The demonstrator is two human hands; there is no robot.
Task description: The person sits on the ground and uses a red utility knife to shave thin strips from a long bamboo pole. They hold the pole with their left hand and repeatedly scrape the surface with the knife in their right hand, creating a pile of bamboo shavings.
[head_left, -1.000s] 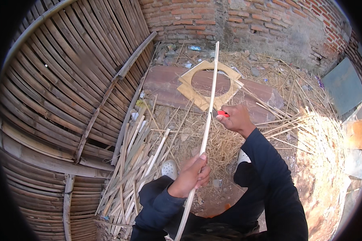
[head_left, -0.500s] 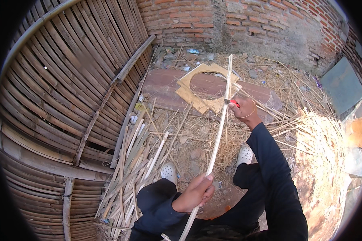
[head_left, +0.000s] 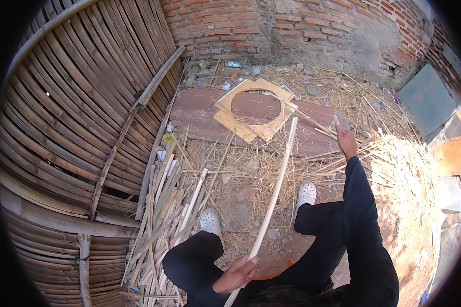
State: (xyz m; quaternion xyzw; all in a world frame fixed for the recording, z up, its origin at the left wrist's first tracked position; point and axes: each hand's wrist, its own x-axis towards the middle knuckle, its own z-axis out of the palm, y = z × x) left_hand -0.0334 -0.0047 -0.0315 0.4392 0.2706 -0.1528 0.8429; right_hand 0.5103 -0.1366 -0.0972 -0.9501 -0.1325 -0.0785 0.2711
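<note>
My left hand (head_left: 236, 273) is wrapped round a long, pale bamboo strip (head_left: 276, 192) near its lower end. The strip slants up and away from me, and its far end stops in front of the board with the round hole. Out to the right, my right hand (head_left: 347, 141) is apart from the strip, with its thumb pointing up. The fingers of that hand are mostly out of sight behind it. The red-handled knife seen in it half a second ago is hidden from this angle.
A yellowish board with a round hole (head_left: 229, 126) rests on a brown plank (head_left: 194, 110). Many bamboo strips (head_left: 161, 225) are piled at left beside a slatted bamboo wall (head_left: 71, 123). Straw and shavings (head_left: 258, 169) cover the ground. A brick wall (head_left: 220, 30) stands behind.
My right hand has swung right, off the strip, and the knife has gone out of sight. My left hand has come nearer to me, drawing the strip's far end back.
</note>
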